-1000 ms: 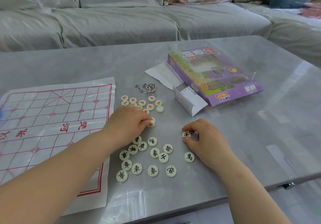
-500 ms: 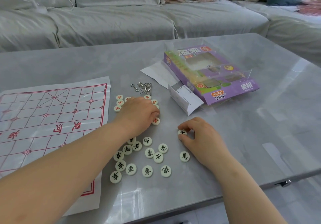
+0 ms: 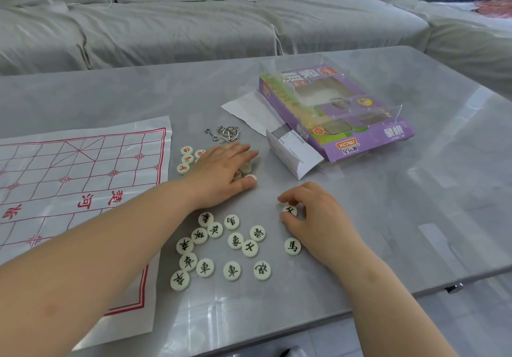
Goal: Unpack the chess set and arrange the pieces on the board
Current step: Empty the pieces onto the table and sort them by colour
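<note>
The black pieces [image 3: 221, 246] lie loose on the table [image 3: 415, 218] just right of the board [image 3: 83, 176], and the red pieces [image 3: 187, 159] sit in a cluster beyond them. The box [image 3: 360, 135] lies farther right with its near flap open. I can't tell what's inside through its clear cover. My left hand [image 3: 221, 173] rests flat on the red pieces, fingers spread. My right hand [image 3: 313, 218] curls over one black piece [image 3: 290, 210], pinching it against the table. Wire rings [image 3: 224, 132] lie beside the red pieces.

Left hand [image 3: 221, 173] moved farther over red-marked pieces [image 3: 186, 160], fingers now flattened, spread wider
</note>
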Demonstrator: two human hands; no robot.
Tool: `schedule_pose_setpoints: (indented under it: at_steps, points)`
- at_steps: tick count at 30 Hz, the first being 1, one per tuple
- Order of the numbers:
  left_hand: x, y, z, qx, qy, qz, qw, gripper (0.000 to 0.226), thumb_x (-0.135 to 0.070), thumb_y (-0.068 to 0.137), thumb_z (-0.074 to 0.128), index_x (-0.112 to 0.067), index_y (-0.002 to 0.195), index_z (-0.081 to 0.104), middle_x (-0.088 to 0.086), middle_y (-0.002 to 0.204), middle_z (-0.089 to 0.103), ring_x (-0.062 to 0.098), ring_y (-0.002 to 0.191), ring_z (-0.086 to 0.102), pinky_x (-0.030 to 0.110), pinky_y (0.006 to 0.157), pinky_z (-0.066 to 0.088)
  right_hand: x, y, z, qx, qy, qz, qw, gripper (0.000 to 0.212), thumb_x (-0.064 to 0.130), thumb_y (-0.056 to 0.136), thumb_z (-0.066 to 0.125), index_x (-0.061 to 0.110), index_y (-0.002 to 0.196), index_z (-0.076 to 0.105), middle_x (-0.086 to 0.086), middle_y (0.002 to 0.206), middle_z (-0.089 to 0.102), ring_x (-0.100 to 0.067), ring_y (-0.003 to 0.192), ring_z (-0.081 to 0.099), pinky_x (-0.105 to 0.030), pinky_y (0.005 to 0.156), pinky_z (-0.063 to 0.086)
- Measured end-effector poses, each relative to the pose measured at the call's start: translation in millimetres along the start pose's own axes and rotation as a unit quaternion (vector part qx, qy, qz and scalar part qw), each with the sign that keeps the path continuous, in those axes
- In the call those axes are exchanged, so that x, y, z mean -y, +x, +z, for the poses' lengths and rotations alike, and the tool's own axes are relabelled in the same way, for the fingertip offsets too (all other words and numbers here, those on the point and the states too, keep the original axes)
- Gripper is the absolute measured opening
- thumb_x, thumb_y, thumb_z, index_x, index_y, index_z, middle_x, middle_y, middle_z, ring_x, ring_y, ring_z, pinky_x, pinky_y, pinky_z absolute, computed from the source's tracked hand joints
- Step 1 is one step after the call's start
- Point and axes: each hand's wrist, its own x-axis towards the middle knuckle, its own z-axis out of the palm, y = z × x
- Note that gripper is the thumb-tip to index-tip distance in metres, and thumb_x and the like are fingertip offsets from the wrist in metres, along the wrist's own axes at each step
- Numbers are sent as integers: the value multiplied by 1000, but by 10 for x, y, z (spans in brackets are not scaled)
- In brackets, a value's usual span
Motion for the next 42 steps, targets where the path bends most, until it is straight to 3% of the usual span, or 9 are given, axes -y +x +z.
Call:
schedule_pose_setpoints:
  at_steps: [4,8,13,19,24,29,33,37,42]
  points:
    - [21,-21,-24,-75,-43,-4,996,55,-40,85,53,-18,134,39,4,144,34,18,134,25,24,103,14,-13,15,20,-4,7,-5,1000,22,17,84,56,19,106,61,9,92,42,-5,83,37,-14,67,26]
    - [-5,-25,-137,-158,-2,-35,987,32,-43,78,60,-19,98,67,2,107,61,23,108,48,27,83,19,-10,24,14,-7,14,2,1000,20,16,84,55,18,104,61,9,91,42,-5,80,37,-14,66,27]
    - [-89,87,-181,-112,56,-84,989,36,-54,71,59,-25,91,66,-4,92,63,19,101,49,27,71,12,2,1,6,5,13,-12,1000,20,15,82,57,19,102,62,9,91,42,-5,81,36,-14,66,26]
    - [-117,213,-199,-86,60,-124,987,17,-44,77,58,-28,79,61,-1,84,64,18,95,49,28,69,10,-4,-7,31,-5,19,-29,999,20,16,84,56,17,103,62,8,91,45,-4,80,37,-13,66,27]
    - [-99,208,-211,-91,-12,-122,988,20,-43,87,46,-34,72,55,-14,63,50,11,81,40,26,65,9,-31,0,2,-4,45,-26,999,20,14,83,56,18,102,62,8,88,48,3,64,37,-11,62,29]
    - [-111,207,-150,-66,55,-83,993,26,-37,92,40,-31,79,62,-12,64,42,17,96,44,30,76,12,-18,-28,-9,-5,74,-19,997,19,15,84,54,19,100,62,11,86,51,5,61,39,0,62,31]
    - [-158,238,-116,-83,63,-75,992,27,-35,92,42,-30,99,67,-3,86,60,21,103,45,30,77,12,-5,-34,-5,-5,85,-21,996,18,16,84,55,19,100,63,11,86,51,4,61,40,-2,62,32]
    - [-147,253,-88,-105,59,-76,990,22,-32,90,46,-31,98,67,-4,96,65,20,104,46,29,76,12,-13,-19,-4,-7,88,-10,996,18,15,84,55,18,100,63,11,85,50,3,60,40,-10,60,30]
    - [-171,228,-87,-152,36,-72,985,25,-41,86,48,-29,97,67,-8,91,63,17,98,50,27,73,11,-14,-17,-16,-22,91,1,996,16,16,84,55,19,97,63,17,71,45,9,62,44,-2,61,32]
